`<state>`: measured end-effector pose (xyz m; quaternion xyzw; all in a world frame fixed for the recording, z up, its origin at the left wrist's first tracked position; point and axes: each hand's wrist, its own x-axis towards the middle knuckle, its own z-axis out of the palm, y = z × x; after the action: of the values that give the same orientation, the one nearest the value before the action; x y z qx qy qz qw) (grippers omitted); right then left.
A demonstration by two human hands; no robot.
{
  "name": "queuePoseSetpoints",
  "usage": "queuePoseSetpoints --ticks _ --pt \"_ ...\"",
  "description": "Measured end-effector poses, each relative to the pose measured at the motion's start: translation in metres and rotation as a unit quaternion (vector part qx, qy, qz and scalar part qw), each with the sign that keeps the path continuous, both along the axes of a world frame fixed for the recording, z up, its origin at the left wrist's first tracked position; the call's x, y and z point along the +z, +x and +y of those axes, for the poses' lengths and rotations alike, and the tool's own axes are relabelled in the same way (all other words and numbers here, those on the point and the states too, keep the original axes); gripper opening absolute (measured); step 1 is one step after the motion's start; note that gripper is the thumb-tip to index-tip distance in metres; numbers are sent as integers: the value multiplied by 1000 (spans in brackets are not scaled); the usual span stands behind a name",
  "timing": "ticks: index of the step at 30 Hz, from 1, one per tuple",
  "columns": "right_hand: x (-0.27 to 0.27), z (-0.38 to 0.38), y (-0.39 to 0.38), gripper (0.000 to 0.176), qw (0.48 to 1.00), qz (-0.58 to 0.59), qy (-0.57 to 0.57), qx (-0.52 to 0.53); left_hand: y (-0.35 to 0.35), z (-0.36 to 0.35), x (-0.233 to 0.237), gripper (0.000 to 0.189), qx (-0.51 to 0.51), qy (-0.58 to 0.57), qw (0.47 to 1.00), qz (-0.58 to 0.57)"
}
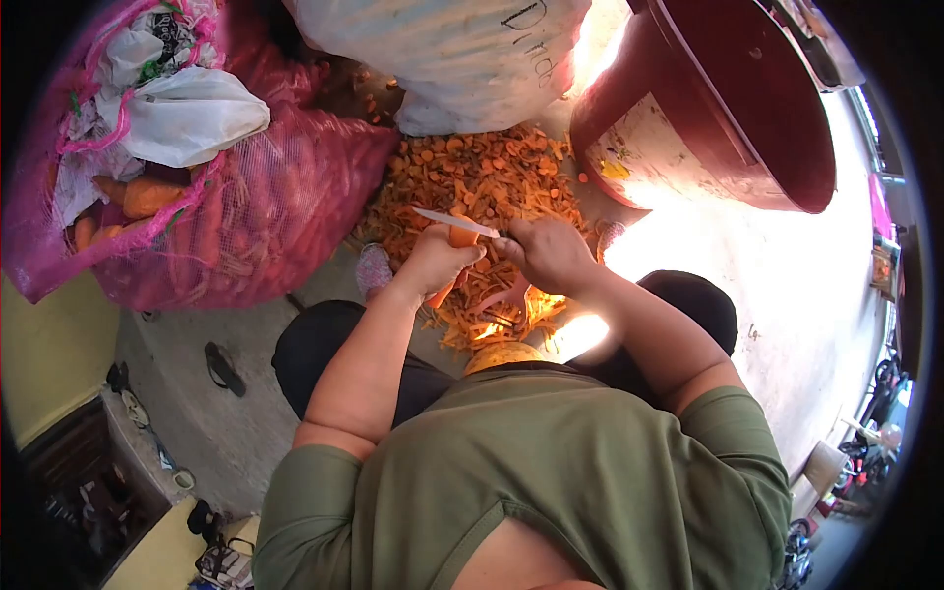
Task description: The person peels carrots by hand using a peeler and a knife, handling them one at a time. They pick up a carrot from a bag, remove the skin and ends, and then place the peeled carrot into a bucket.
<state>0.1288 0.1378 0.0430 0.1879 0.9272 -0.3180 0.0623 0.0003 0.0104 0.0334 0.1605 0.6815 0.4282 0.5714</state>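
Note:
Between my knees, my left hand (pixel 441 261) is wrapped round an orange carrot (pixel 461 233), its cut end showing above the fingers. My right hand (pixel 549 254) grips a knife (pixel 447 220) by the handle end, which the fingers mostly cover. The pale blade points left and lies across the top of the carrot. Below both hands spreads a heap of carrot peelings and round slices (pixel 492 172) on the floor.
At the left, a pink mesh sack (pixel 295 197) bulges with carrots, a white plastic bag (pixel 192 116) on top. A large white sack (pixel 442 49) stands beyond the heap. A dark red tub (pixel 678 108) stands at the right. One dark slipper (pixel 224 369) lies on the concrete floor.

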Motion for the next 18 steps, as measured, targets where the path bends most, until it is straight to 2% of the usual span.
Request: queuePoseSetpoints --ticks 5,7,8,10,11,14,17,18 --pt "2 1 0 41 999 -40 17 10 1 -1 -12 12 -20 -45 998 25" --pt "1 5 3 40 999 -36 27 13 2 -1 -15 14 -66 -17 990 125" --pt "-10 15 7 39 995 -75 62 35 3 0 -15 15 -90 -2 981 174" --pt "-38 40 12 35 977 -151 130 75 7 1 -10 19 -98 29 982 158" --pt "-44 44 13 37 983 -144 107 34 8 2 -7 22 -100 45 983 150" --pt "-21 42 4 46 986 -139 13 -95 7 3 8 28 -50 117 988 -85" --pt "-7 35 2 51 985 -158 -6 -68 12 6 2 33 39 180 968 -168" --pt "-7 35 5 52 985 -162 -4 -58 11 7 0 33 28 192 964 -184"
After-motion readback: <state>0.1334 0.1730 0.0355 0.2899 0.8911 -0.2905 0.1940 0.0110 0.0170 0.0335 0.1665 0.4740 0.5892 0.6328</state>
